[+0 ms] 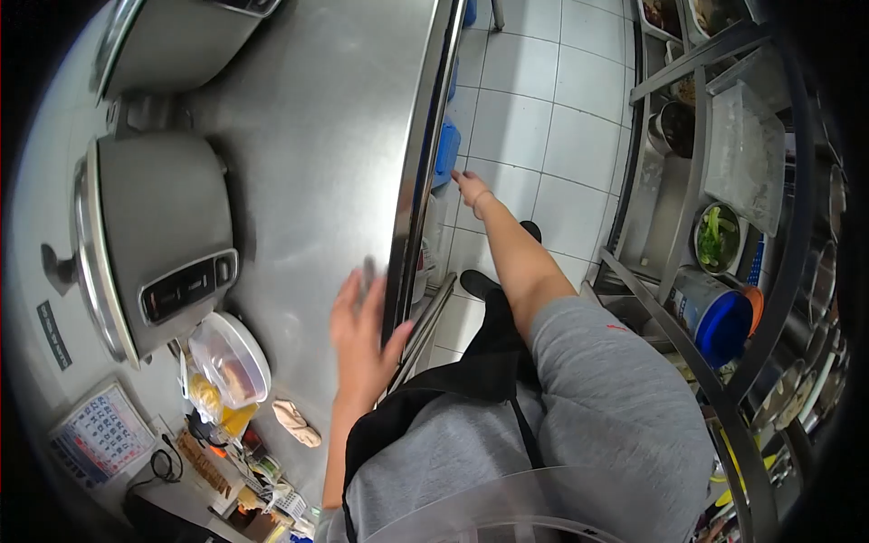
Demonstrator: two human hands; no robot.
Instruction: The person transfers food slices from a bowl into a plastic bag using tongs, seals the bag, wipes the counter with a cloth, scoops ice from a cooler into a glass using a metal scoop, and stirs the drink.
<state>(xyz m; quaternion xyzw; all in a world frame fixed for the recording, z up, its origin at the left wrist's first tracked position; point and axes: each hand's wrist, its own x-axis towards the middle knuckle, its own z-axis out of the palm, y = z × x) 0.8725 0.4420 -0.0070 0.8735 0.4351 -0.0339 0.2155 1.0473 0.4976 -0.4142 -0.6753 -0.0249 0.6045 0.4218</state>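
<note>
Head view looks almost straight down at a person in a gray shirt and black apron, standing next to a long steel counter (326,136).

The left hand (362,339) is lifted over the counter's front edge. Its fingers are open and spread apart, and it holds nothing. The fingertips look a bit blurry. I cannot tell if the palm touches the metal or just floats above it.

The right arm reaches out straight, past the counter edge and down low. The right hand (471,188) is just beside a blue box (446,152) that sits under the counter. This hand is small and far away, so I cannot tell if its fingers are open or closed, or if it touches the box.

Two big gray rice cookers sit on the counter. One rice cooker (158,240) shows its lid and buttons. The other rice cooker (181,41) is cut off at the top. One clear tub with a lid (233,360) sits near the closer cooker, with food inside that is hard to make out. One crumpled cloth (297,423) lies on the counter near it. One small calendar (98,437) stands in the corner.

On the right is a metal rack (688,181). It holds one bowl of greens (717,237) and one can with a blue lid (715,317). Other bowls there are cut off by the dark edge.
</note>
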